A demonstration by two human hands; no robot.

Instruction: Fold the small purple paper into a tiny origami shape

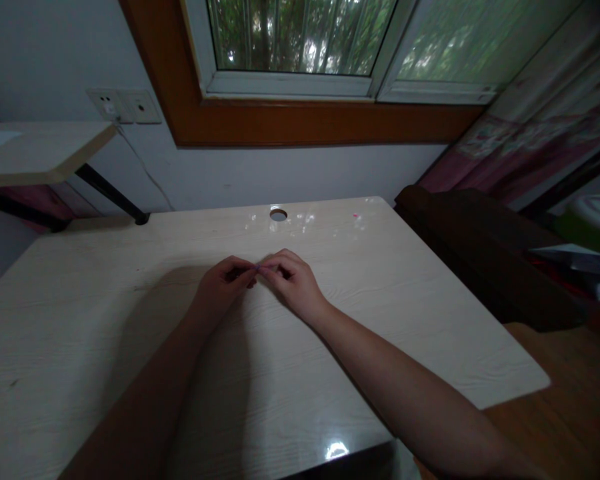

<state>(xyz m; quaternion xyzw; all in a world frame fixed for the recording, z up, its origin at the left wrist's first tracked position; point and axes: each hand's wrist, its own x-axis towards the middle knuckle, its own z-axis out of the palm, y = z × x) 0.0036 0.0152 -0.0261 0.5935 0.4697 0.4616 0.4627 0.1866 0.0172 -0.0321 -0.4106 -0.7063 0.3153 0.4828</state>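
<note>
Over the middle of the pale wood-grain desk [400, 300], my left hand [223, 283] and my right hand [295, 280] meet at their fingertips. Each is closed in a pinch of thumb and index finger. Between the tips shows a tiny purplish bit [257, 267], mostly covered by the fingers and too small to name. A small pink speck [355, 215] lies farther back on the desk, apart from both hands.
A round cable hole [279, 215] is near the desk's back edge. At the left, a raised shelf [40, 150] stands on black legs [113, 192]. Behind are a wall socket [110, 107], a white cord [147, 170] and a window. Dark wooden furniture [480, 253] borders the right side.
</note>
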